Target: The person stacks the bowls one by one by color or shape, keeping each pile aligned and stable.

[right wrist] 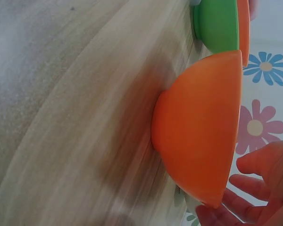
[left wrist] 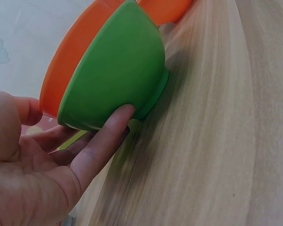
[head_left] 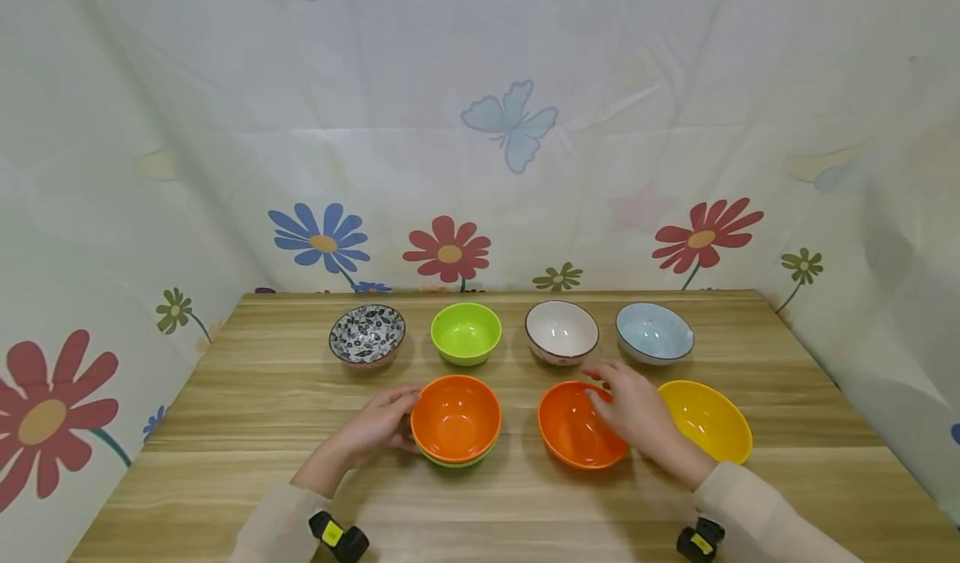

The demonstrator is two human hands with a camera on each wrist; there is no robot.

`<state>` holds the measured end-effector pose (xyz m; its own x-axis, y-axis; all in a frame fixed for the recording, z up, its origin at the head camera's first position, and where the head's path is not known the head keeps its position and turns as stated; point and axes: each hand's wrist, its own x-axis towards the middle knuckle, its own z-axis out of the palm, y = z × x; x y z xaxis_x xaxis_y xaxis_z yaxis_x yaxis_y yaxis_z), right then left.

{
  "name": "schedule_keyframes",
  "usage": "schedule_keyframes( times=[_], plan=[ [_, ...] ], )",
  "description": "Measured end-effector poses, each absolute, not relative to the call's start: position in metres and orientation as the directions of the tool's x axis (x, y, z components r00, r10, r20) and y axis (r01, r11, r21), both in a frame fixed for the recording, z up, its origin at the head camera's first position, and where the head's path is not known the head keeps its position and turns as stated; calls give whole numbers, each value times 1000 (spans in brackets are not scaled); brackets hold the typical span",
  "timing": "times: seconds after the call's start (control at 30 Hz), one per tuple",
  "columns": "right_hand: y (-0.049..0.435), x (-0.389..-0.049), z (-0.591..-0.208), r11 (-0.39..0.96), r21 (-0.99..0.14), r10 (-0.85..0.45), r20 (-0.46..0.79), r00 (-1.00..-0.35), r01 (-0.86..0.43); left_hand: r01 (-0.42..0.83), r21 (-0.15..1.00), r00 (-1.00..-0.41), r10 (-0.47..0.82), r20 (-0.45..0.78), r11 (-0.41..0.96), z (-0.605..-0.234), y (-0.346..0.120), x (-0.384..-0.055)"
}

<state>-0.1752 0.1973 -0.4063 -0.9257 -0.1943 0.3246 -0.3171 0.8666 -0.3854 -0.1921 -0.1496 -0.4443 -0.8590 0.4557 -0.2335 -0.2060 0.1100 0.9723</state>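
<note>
My left hand [head_left: 381, 421] holds the left side of an orange bowl [head_left: 456, 417] nested in a green bowl [left wrist: 118, 70]. In the left wrist view one fingertip meets the orange rim while other fingers spread along the green wall. My right hand [head_left: 633, 400] hovers at the far right rim of a second orange bowl [head_left: 573, 429]. Its fingers [right wrist: 247, 188] are loosely bent, one tip right at the rim, with a gap between thumb and bowl wall. That bowl sits upright on the wooden table [head_left: 517, 513].
Along the back stand a black-and-white patterned bowl [head_left: 367, 335], a lime green bowl [head_left: 466, 334], a white bowl [head_left: 562, 332] and a light blue bowl [head_left: 654, 333]. A yellow bowl [head_left: 708, 421] sits beside my right forearm. A flowered curtain [head_left: 510, 213] hangs behind the table.
</note>
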Motion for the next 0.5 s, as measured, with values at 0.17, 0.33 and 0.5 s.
schedule_keyframes(
  times=[0.17, 0.33, 0.5],
  plan=[
    [200, -173, -405, 864, -395, -191, 318, -929, -312, -201, 973, -859, 457, -229, 109, -442, -149, -192],
    [203, -172, -405, 873, -393, -179, 290, -940, -287, -205, 972, -859, 456, -233, 112, -441, -149, -192],
    [206, -173, -406, 883, -394, -175, 231, -957, -256, -213, 971, -858, 454, -241, 112, -443, -149, -192]
  ],
)
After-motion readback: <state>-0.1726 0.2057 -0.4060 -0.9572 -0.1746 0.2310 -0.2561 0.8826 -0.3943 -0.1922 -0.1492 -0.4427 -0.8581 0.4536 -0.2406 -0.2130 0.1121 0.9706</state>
